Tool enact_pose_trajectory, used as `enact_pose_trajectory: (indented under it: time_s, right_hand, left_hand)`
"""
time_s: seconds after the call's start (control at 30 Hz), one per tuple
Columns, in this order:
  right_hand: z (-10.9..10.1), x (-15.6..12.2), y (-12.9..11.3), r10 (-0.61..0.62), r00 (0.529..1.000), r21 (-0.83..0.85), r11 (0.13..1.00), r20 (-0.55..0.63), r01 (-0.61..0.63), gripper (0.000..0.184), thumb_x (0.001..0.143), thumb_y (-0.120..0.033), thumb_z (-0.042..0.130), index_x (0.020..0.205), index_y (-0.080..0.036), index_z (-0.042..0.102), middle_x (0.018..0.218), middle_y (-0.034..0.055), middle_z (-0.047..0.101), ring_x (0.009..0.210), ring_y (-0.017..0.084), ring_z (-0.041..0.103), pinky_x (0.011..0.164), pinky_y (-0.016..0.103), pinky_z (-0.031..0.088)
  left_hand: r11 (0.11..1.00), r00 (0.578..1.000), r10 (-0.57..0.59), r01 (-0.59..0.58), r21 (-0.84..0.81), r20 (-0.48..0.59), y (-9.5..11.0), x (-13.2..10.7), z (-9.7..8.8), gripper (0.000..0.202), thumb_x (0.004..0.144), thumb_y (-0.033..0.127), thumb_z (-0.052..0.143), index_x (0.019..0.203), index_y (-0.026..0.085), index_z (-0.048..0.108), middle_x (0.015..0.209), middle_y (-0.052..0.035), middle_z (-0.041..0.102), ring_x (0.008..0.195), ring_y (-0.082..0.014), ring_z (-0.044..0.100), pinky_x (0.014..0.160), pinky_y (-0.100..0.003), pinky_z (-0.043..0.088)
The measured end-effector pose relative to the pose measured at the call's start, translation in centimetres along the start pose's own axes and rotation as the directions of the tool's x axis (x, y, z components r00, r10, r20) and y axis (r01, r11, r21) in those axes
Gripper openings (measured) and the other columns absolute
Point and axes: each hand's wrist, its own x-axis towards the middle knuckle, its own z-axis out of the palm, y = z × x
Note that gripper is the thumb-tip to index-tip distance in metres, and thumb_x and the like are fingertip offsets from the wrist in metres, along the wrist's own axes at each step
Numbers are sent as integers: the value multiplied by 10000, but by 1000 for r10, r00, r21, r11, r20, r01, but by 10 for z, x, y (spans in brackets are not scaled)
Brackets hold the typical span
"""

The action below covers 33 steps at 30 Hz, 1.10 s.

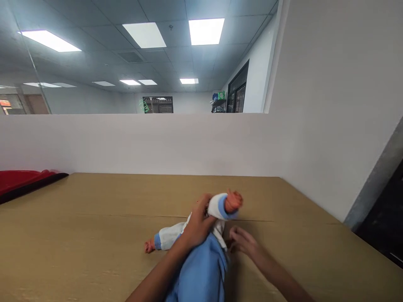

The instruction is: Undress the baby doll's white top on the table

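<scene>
A baby doll (pixel 201 260) in a blue and white suit lies on the tan table (pixel 94 235). One doll arm (pixel 165 238) stretches left along the table, ending in a pink hand. The other doll arm (pixel 225 204) sticks up with a white and blue cuff. My left hand (pixel 198 224) is closed around the raised sleeve near the doll's shoulder. My right hand (pixel 244 242) rests beside the doll's right side, fingers slightly bent and apart, touching the fabric edge. The doll's head is out of view.
A red tray (pixel 19 180) with a dark rim sits at the table's far left. A white partition (pixel 157 142) closes off the back and a white wall (pixel 330 126) the right. A dark gap (pixel 384 235) lies past the table's right edge.
</scene>
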Motion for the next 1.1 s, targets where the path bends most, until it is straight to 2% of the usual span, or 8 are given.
enact_pose_trajectory:
  time_s: [0.2,0.3,0.47,0.6,0.67,0.77,0.9,1.1]
  right_hand:
    - [58,-44,-3,-188,977,-6,982,105,189,398,946,-631,710,1165,-302,657,1133,50,635,1121,293,606,1013,413,478]
    - [75,-48,-11,-323,941,-89,939,102,332,371,928,-595,752,1149,-310,669,1227,55,566,1232,302,549,1105,416,416]
    - [92,-47,-22,-263,961,-152,950,85,274,353,870,-571,830,1030,-276,723,1268,74,579,1320,346,514,1190,462,347]
    - [102,-43,-21,-124,983,110,988,134,109,543,861,-606,826,1291,-297,708,1415,73,639,1415,351,500,1244,477,325]
    - [101,-39,-20,-9,999,335,942,40,-4,716,799,-621,873,1402,-320,632,1496,57,629,1466,333,479,1249,470,334]
    - [92,-31,-24,48,997,527,850,-58,-10,664,716,-567,951,1253,-311,656,1377,40,698,1385,291,554,1141,397,439]
    - [80,-26,-43,-63,975,444,895,214,-40,516,787,-490,931,1139,-255,636,1010,18,722,933,218,668,837,306,494]
    - [77,-28,-76,-152,966,79,987,210,138,679,848,-584,860,1405,-343,554,1270,64,722,1154,304,654,1002,428,486]
  left_hand:
    - [935,915,-230,113,-336,-332,-17,-3,-19,468,766,538,819,1019,171,678,967,-54,754,854,-222,682,746,-291,528]
    - [887,850,-332,134,-442,-409,-20,-5,-32,619,657,652,912,983,189,665,774,14,707,664,-176,645,617,-263,501]
    - [825,780,-432,140,-547,-452,-23,-11,-48,714,526,683,983,980,228,671,773,18,730,758,-232,739,668,-292,570]
    - [796,781,-471,177,-579,-409,-27,-16,-56,759,519,692,984,1038,232,675,840,-13,764,906,-283,775,737,-324,609]
    - [780,797,-484,205,-591,-362,-26,-18,-57,785,507,703,985,1050,234,667,813,-11,754,917,-303,776,729,-339,618]
    - [752,830,-485,235,-616,-275,-19,-22,-55,772,575,720,953,1102,231,672,813,-18,749,876,-300,771,692,-345,619]
    - [731,844,-478,228,-644,-244,-12,-29,-50,682,664,665,947,1122,240,673,848,-4,749,679,-207,717,582,-276,562]
    - [730,841,-469,197,-654,-270,-21,-29,-47,654,637,620,993,1002,198,651,735,31,695,546,-128,604,495,-207,444]
